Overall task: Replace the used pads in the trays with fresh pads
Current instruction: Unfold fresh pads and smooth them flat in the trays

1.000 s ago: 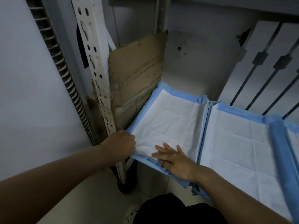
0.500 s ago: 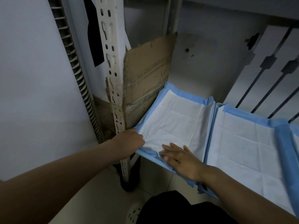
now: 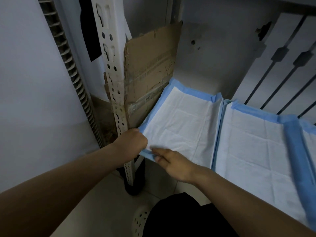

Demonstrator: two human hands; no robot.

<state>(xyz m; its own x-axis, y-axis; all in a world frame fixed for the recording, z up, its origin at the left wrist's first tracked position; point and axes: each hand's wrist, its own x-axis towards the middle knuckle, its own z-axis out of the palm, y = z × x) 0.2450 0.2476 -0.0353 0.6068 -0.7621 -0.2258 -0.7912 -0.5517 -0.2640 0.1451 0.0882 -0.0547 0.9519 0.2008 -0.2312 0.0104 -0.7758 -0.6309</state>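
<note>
The white absorbent pad with a blue border (image 3: 184, 127) lies spread at the left end of the shelf. Its left edge touches the brown cardboard sheet (image 3: 150, 65), and its right edge meets the neighbouring pad (image 3: 253, 147) along a seam. The tray beneath is hidden, so how squarely the pad sits in it cannot be told.

The left hand (image 3: 131, 142) has its fingers curled round the pad's near left corner, just beside the white perforated metal upright (image 3: 111, 82). The right hand (image 3: 172, 161) is blurred. Its fingers look fairly straight, lie on the near blue border and hold nothing.

The likeliest fault is a skewed pad. A pull at one corner alone probably drags the thin sheet towards the near left, which would open the seam on the right or bunch the far edge, already creased at its right corner. A hard tug may tear the border. The pinched corner could also catch between upright and cardboard. If the flat hand slides rather than presses, it would push wrinkles across the white middle.
</note>
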